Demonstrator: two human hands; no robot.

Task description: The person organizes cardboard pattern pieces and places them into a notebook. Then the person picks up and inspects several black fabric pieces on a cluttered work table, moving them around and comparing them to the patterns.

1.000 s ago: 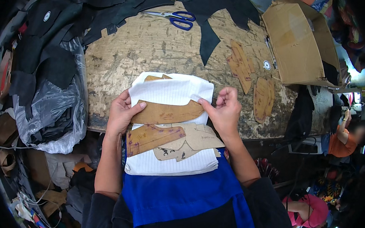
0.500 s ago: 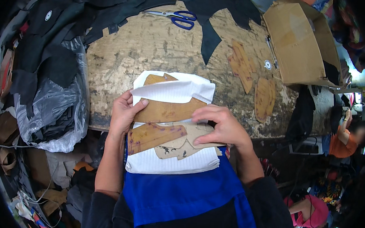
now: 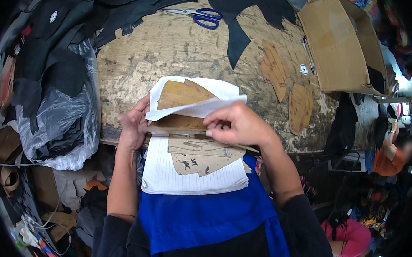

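Note:
A lined notebook (image 3: 159, 174) lies spread between my hands, its lower half over my blue apron and its upper half on the table edge. My left hand (image 3: 134, 126) is open at its left side, fingers at the page edge and thumb lifted away. My right hand (image 3: 239, 126) pinches a brown card template (image 3: 179, 124) in the fold, under a raised page (image 3: 185, 111). Another brown template (image 3: 182, 93) rests on the upper page. Several greyish card templates (image 3: 201, 160), some with handwriting, overlap on the lower page.
Blue-handled scissors (image 3: 205, 18) and black leather-like sheets (image 3: 238, 42) lie on the worn wooden table (image 3: 162, 55). More templates (image 3: 300, 107) and a cardboard box (image 3: 331, 43) are at right. A plastic bag (image 3: 67, 124) of dark pieces stands left. Other people are at far right.
My right hand has moved up toward the fold. The brown template on the lower page has gone from there, uncovering greyish ones. My left thumb has come off the upper brown template.

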